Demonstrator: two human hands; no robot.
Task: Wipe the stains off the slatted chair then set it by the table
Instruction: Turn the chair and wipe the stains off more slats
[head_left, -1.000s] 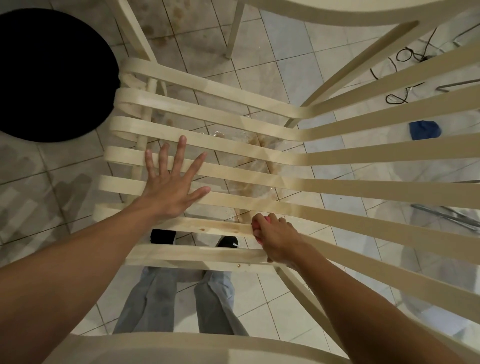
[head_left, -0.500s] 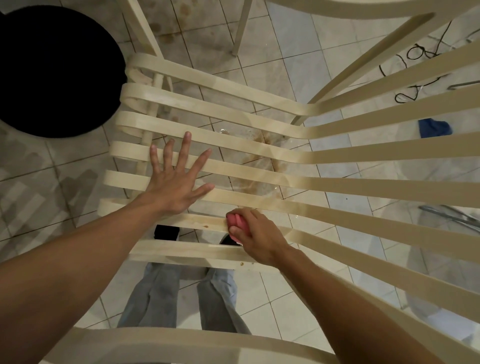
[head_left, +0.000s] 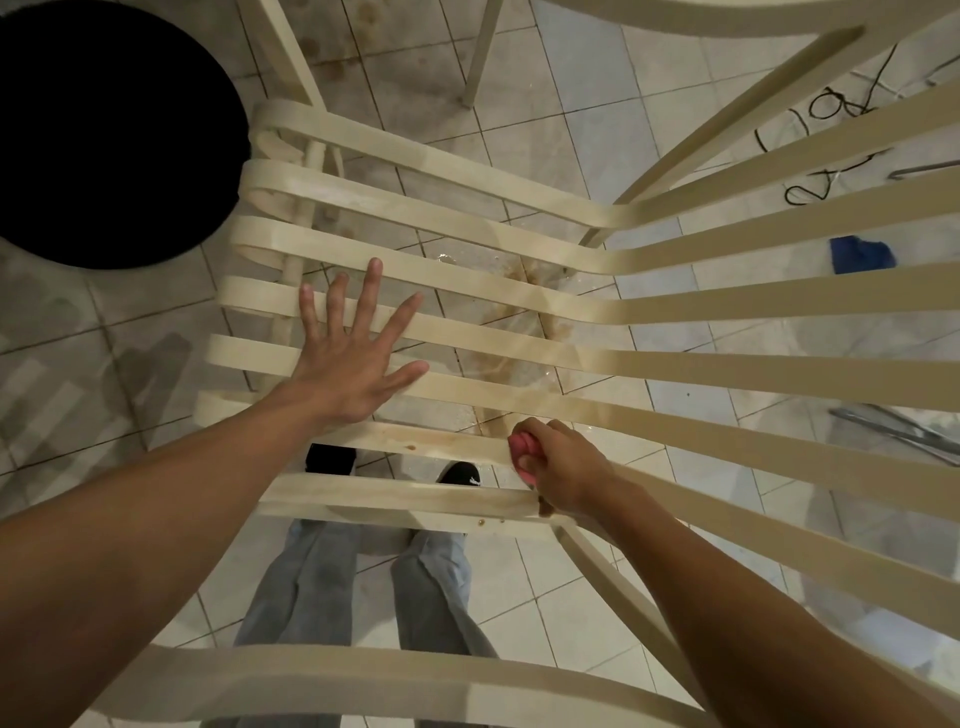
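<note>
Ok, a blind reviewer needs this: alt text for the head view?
A person's right hand grips a pink cloth against a stained slat of a pale slatted chair, while the left hand lies flat, fingers spread, on the slats. Tiled floor shows beneath.

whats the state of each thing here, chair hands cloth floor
slatted chair: brown spots on near slats
left hand: flat, spread, pressing on the slats
right hand: gripping pink cloth against a slat
pink cloth: bunched in right hand
floor: wet, brown-stained beneath chair
blue cloth: crumpled on floor
</note>
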